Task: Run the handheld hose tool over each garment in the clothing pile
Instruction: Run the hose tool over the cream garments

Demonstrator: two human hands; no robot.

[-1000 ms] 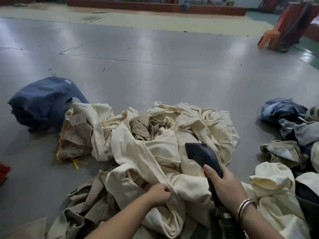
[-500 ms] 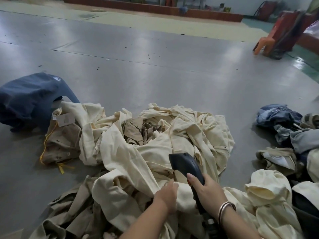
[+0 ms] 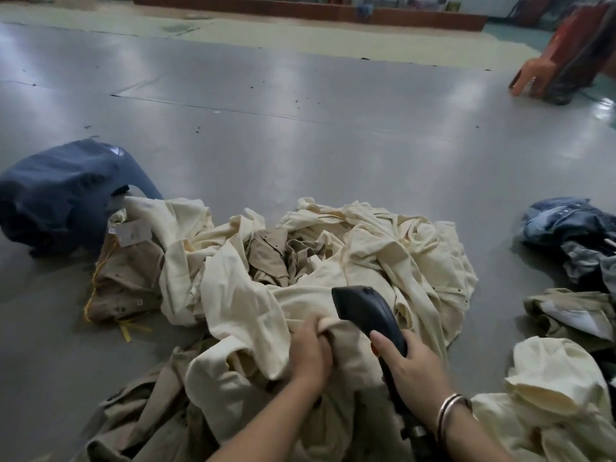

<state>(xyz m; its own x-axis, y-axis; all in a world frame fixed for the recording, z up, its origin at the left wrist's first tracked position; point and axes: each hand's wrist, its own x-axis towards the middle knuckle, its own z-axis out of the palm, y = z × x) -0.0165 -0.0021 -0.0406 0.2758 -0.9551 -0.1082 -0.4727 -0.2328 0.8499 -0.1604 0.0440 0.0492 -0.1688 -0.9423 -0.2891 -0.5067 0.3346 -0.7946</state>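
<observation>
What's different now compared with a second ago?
The left hand slid right along the cream garment and now grips a fold beside the black hose tool. The right hand still holds the tool. The blue bundle stayed put.

Dim, soft glare on floor (image 3: 300, 105), wide-angle warp

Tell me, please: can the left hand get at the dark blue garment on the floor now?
Probably not at once. The left hand grips a fold of the cream garment, and the dark blue garment lies far to the left, beyond the pile. Nothing blocks the way, but the hand must first let go.
</observation>
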